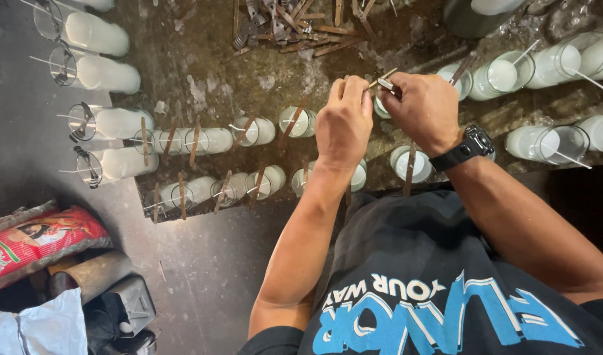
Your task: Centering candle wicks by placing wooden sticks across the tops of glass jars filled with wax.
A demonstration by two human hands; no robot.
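Basically both hands, left (343, 121) and right (425, 108), pinched a clip (385, 84) over a jar (382, 107); centring the wick mattered.

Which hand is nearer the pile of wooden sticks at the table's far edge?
Left. The left hand sits just below the stick pile; the right hand lies farther right.

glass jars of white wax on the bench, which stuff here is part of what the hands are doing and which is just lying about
In use:
left hand
right hand
wooden wick clip
glass jars of white wax

Lying about:
pile of spare clips
red packet
dark metal cans
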